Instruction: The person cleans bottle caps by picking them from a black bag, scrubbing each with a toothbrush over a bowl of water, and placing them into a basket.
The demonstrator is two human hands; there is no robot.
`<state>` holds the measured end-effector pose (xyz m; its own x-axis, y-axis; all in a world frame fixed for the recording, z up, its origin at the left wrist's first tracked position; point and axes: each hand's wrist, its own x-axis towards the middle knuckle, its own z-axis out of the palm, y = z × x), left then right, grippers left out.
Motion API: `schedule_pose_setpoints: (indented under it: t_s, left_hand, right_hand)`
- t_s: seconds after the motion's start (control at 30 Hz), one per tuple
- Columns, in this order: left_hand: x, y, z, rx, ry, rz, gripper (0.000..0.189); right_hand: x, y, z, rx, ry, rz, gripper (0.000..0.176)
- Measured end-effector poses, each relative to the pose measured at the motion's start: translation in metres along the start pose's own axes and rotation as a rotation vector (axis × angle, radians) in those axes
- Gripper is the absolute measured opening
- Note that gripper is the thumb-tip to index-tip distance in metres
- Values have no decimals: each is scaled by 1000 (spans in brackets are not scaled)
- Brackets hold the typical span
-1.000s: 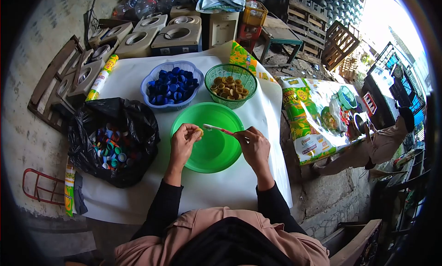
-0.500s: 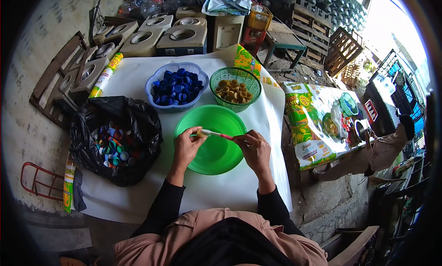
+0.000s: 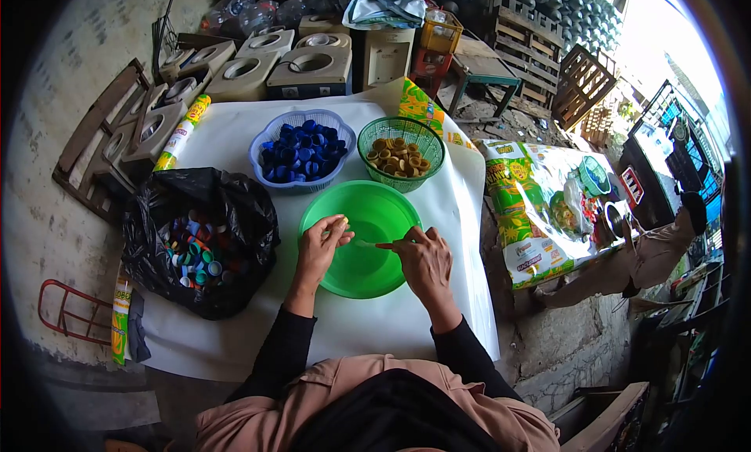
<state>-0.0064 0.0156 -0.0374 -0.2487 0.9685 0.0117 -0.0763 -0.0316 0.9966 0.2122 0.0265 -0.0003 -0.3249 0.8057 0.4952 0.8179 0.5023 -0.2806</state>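
Over the green basin (image 3: 360, 284), both hands work close together. My left hand (image 3: 315, 252) pinches a small tan bottle cap (image 3: 345, 220) between thumb and fingertips. My right hand (image 3: 426, 268) is closed round a slim tool (image 3: 384, 246) with a red part and a pale end; its exact kind does not show. The pale end points left, just below the cap. Behind the basin stand a blue basket (image 3: 258, 158) of dark blue caps and a green basket (image 3: 375, 127) of tan caps. Left of it, a black plastic bag (image 3: 242, 284) gapes over mixed coloured caps.
A white sheet (image 3: 375, 334) covers the table. To the right is a second table (image 3: 540, 256) with a printed cover, and a person (image 3: 657, 256) beside it. Old water dispensers (image 3: 313, 64) stand behind, near wooden pallets (image 3: 528, 41). A red metal frame (image 3: 70, 315) leans at the left.
The tool has come away from the cap, its pale end now lower. My right hand has shifted slightly down and left; my left hand has tilted the cap upward.
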Motion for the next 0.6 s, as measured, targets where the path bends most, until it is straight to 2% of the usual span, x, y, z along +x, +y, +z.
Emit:
schedule_pose_setpoints:
  t_s: [0.03, 0.17, 0.23, 0.37, 0.47, 0.6]
  left_hand:
    - [0, 2, 0, -34, 0, -22, 33]
    - [3, -1, -1, -113, 30, -31, 33]
    - [6, -2, -5, -136, 50, -67, 32]
    - [5, 3, -6, -197, -41, -139, 30]
    - [2, 10, -4, -195, -52, -167, 30]
    - [1, 11, -4, -196, -66, -189, 30]
  right_hand:
    - [-1, -1, 1, 21, -57, -3, 9]
    - [3, -2, -14, 119, 49, 175, 9]
    - [3, 3, -16, 169, 86, 123, 10]
    - [2, -1, -9, 170, 196, 44, 10]
    - [1, -5, -10, 201, 124, 93, 11]
    - [1, -3, -10, 226, 148, 102, 9]
